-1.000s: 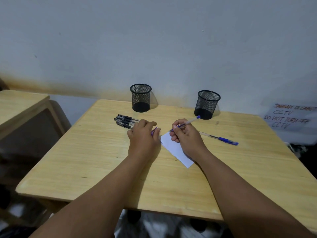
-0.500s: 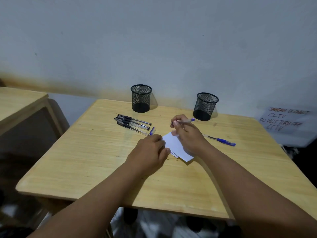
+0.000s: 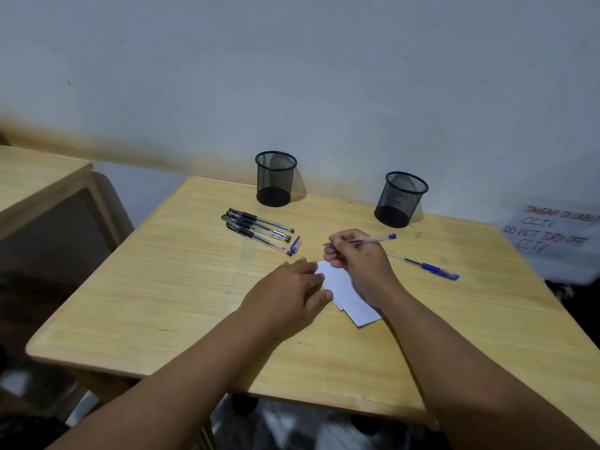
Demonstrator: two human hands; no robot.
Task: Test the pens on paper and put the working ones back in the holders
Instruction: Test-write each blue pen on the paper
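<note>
My right hand [image 3: 358,258] pinches an uncapped blue pen [image 3: 373,239], its tip pointing left just above the far corner of the white paper [image 3: 344,289]. My left hand [image 3: 292,292] lies flat with straight fingers on the paper's left edge. A blue pen cap [image 3: 295,244] lies beside several black pens [image 3: 256,230] on the wooden table [image 3: 181,287]. Another capped blue pen [image 3: 425,266] lies to the right. Two black mesh holders stand at the back, the left holder [image 3: 276,178] and the right holder [image 3: 401,199]; both look empty.
A white wall rises right behind the table. A handwritten paper sign [image 3: 552,232] hangs at the right. A second wooden table [image 3: 39,183] stands at the left, with a gap between the two.
My left hand left the black pens, set the blue cap down beside them and moved onto the paper. My right hand turned the pen more level, its tip just off the paper.
</note>
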